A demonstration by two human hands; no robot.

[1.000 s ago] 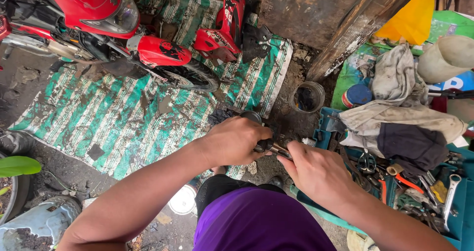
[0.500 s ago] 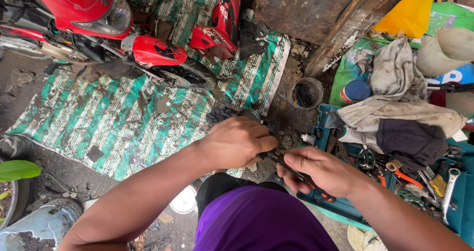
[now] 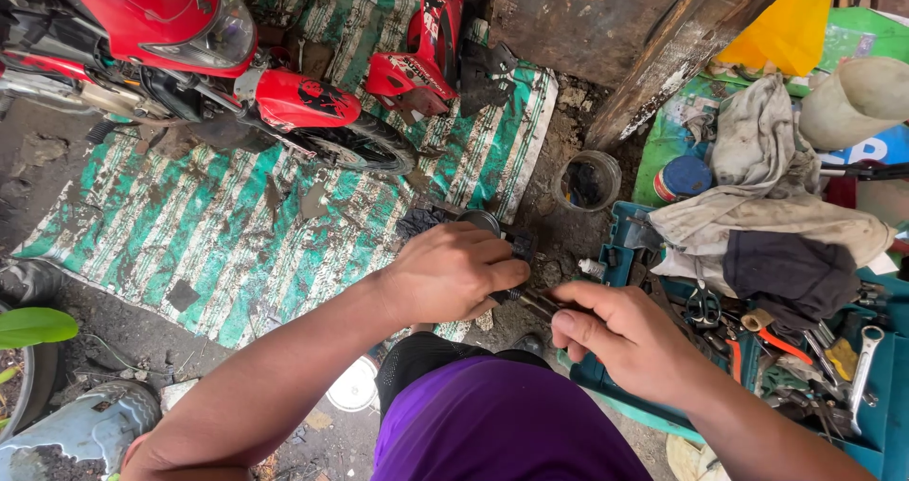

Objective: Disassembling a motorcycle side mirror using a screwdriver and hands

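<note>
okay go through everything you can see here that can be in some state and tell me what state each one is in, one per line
left hand: closed around a small dark part
right hand: gripping a slim dark tool against that part
small dark part: mostly hidden in the fingers
motorcycle: parked on the mat, front wheel turned
striped mat: spread flat, dirty
round tin: open, upright
toolbox: open, full of tools
rags: crumpled in a heap
</note>
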